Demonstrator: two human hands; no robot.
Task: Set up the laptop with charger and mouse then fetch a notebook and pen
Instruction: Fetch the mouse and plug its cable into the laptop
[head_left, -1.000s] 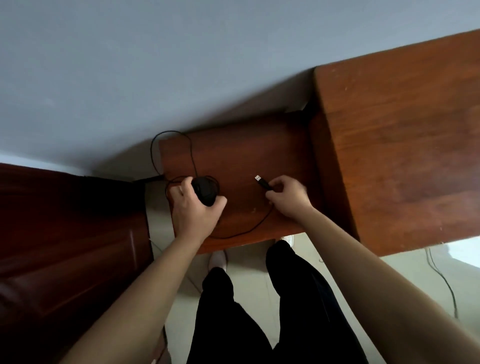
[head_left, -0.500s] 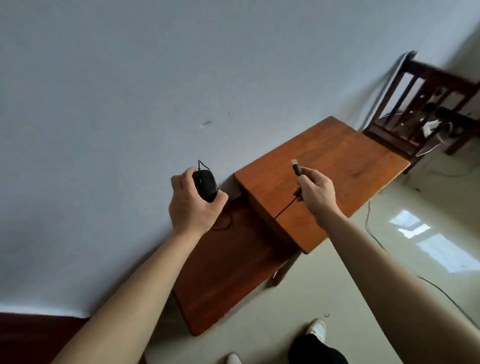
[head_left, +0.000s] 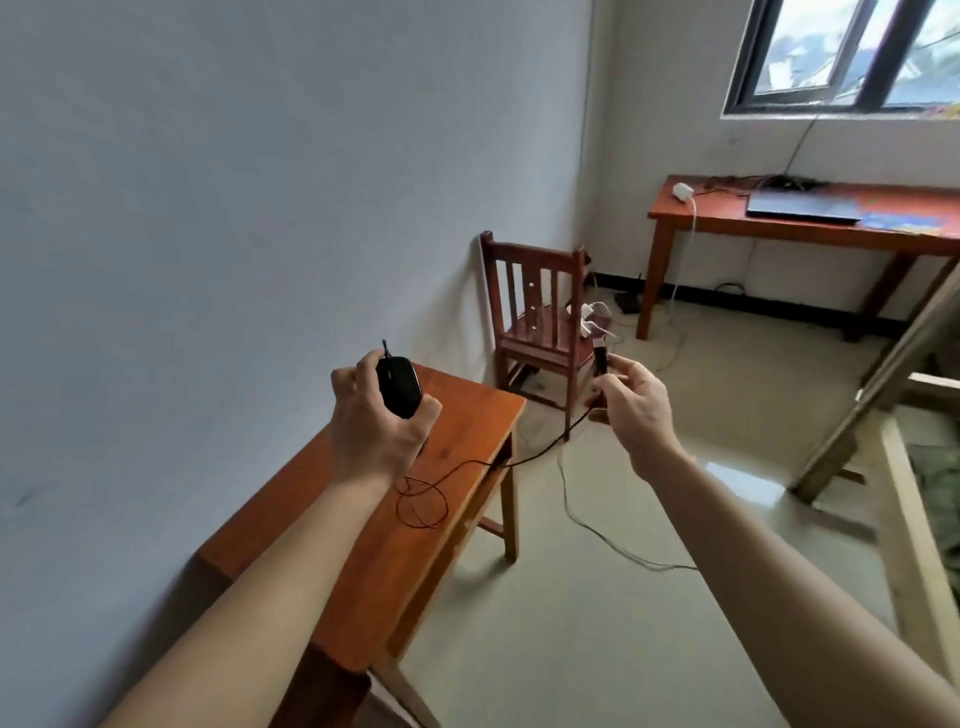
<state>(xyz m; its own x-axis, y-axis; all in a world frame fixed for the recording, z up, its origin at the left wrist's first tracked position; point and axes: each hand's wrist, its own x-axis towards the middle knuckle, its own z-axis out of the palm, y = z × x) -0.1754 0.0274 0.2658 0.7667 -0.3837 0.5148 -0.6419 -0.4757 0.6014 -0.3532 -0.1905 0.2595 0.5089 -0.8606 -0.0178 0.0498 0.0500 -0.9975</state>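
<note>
- We see a pale wall (head_left: 208, 208) filling the left side, with a small wooden table (head_left: 457, 447) standing against it.
- Our left hand (head_left: 376, 426) is raised above that table, closed around a black wired mouse (head_left: 397, 385); the thumb presses its near end and the fingers wrap its far side.
- The mouse cable (head_left: 540, 449) drops from the left hand, loops loosely over the tabletop at about 5 o'clock from the hand, then rises toward 2 o'clock to our right hand.
- A wooden chair (head_left: 540, 322) stands in the corner, at about 12 o'clock from the table's far end, with white cables and a small adapter on its seat.
- Our right hand (head_left: 636, 405) is held out in front of the chair, its fingertips pinching the USB plug (head_left: 601, 356), which points upward.
- A thin grey cord (head_left: 587, 525) trails across the tiled floor (head_left: 597, 623) below the right hand.
- At 1 o'clock from the right hand, a longer table (head_left: 779, 228) stands under the window (head_left: 852, 57). On it lies a closed laptop (head_left: 802, 207), with a white charger (head_left: 681, 191) at its 9 o'clock near the table's left end.
</note>
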